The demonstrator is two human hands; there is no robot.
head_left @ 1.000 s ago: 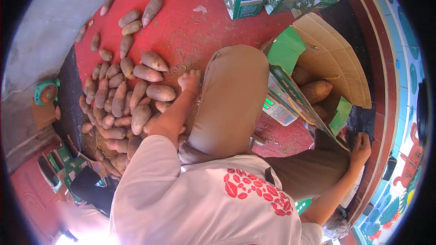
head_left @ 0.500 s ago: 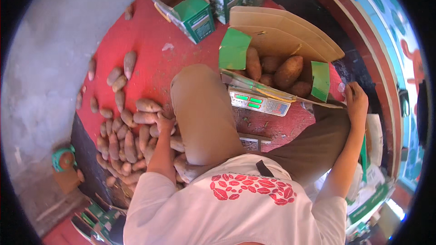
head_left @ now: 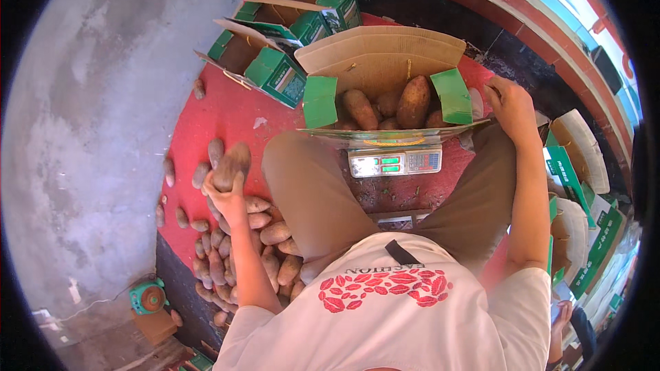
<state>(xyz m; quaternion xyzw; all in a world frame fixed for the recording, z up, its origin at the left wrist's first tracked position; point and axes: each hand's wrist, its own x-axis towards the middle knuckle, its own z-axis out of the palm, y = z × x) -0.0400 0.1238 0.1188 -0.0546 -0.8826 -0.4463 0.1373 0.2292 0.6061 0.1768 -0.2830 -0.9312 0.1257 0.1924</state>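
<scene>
My left hand (head_left: 227,200) is closed around a large brown sweet potato (head_left: 235,165), raised over a pile of sweet potatoes (head_left: 218,266) beside my left leg. My right hand (head_left: 512,106) hangs by my right knee with its fingers curled in, and nothing shows in them. It is near the right green flap of an open cardboard box (head_left: 385,45) holding several large sweet potatoes (head_left: 414,103). The box stands in front of me, between my knees. At its near side is a digital scale (head_left: 395,162) with lit green displays.
More open green boxes (head_left: 275,75) stand at the far left on the red mat (head_left: 185,124). Loose sweet potatoes (head_left: 215,151) lie along the mat's left part. At the right are further cartons (head_left: 581,158) and part of another person's arm (head_left: 560,330). A teal round device (head_left: 148,297) sits at the lower left.
My left hand has lifted a sweet potato from the pile and moved up and left in the picture. The view has turned, shifting the boxes left. My right hand stays by the knee.
</scene>
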